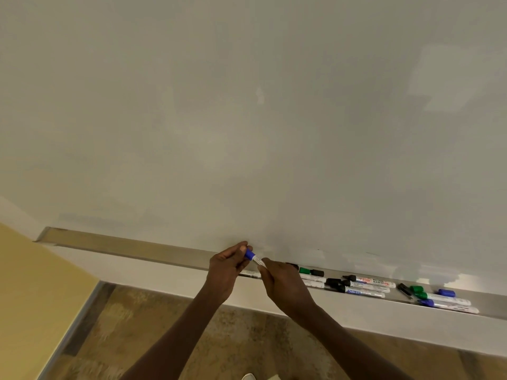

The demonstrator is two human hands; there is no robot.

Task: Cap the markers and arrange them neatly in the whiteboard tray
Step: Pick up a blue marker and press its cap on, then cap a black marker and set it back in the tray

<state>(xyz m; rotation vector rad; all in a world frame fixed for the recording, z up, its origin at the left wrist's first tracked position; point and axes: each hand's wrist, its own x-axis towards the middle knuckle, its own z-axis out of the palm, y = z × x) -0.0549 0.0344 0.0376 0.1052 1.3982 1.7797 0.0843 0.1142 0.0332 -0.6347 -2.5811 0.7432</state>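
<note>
Above the metal whiteboard tray [123, 246], my two hands hold one blue marker [257, 259]. My left hand [226, 268] grips its blue cap [249, 254], and my right hand [282, 281] pinches the white barrel. The cap sits on the marker's end. To the right, several markers lie in the tray: a green-capped one [311, 272], a group with black tips [365, 286], then green [439, 297] and blue [450, 307] markers. Loose black [405, 290], green [416, 289] and blue [446, 292] caps lie among them.
The whiteboard [247, 119] fills the upper view. The tray's left stretch holds nothing. Below it is a white ledge [356, 314], a brown floor [233, 338] and a yellow wall [33, 283] at the left.
</note>
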